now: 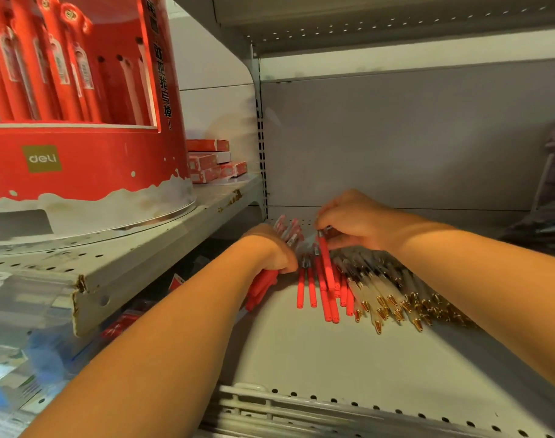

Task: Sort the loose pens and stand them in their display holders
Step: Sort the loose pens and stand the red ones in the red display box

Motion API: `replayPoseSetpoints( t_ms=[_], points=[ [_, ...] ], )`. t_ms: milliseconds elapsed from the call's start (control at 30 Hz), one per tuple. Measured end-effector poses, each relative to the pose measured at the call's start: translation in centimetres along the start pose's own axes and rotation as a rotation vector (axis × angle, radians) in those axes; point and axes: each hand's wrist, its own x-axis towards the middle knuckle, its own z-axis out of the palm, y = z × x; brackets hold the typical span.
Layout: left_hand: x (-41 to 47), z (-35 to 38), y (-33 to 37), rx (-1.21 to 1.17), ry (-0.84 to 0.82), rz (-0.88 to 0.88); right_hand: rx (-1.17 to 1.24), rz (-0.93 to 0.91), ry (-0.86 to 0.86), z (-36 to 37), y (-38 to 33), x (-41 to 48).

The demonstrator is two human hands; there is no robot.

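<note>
Gripping a bundle of red pens (261, 287), the left hand (270, 251) is closed round them, barrels sticking out below the fist and clip ends above it. Right hand (353, 223) pinches the top end of a single red pen (326, 263), which is tilted up off the pile. Just beside the left hand lies the row of loose red pens (311, 290), flat on the shelf (317, 358), roughly parallel, open ends toward the camera. Touching that row on the right is a heap of clear pens with gold tips (384, 297), partly under the right forearm, fanned and overlapping. Both groups sit mid-shelf, toward the grey back panel (396, 137).

Display holder (90, 172) — a round red drum with a cut-out window — stands on the higher shelf (162, 248) to the left, well apart from the pile. Red pens stand upright inside it (52, 74); some slots at its right side look unfilled. Small red boxes (210, 162) are stacked behind it. A wire rail (254, 403) runs along the lower shelf's front edge.
</note>
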Motion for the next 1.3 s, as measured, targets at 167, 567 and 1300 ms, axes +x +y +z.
replayPoseSetpoints(
  t_ms=[167,567,1300],
  points=[
    [-0.7,-1.2,0.7,-0.244,0.129,0.130,0.322,-0.070,0.075,-2.1,-1.9,-2.5],
    [-6.6,-0.6,6.4,-0.847,0.177,0.659,0.730,-0.208,0.354,-8.7,0.8,-12.3],
    [-28.6,14.5,29.0,-1.293,-0.213,1.000,0.697,-0.393,0.572,-30.3,10.7,-35.6]
  ],
)
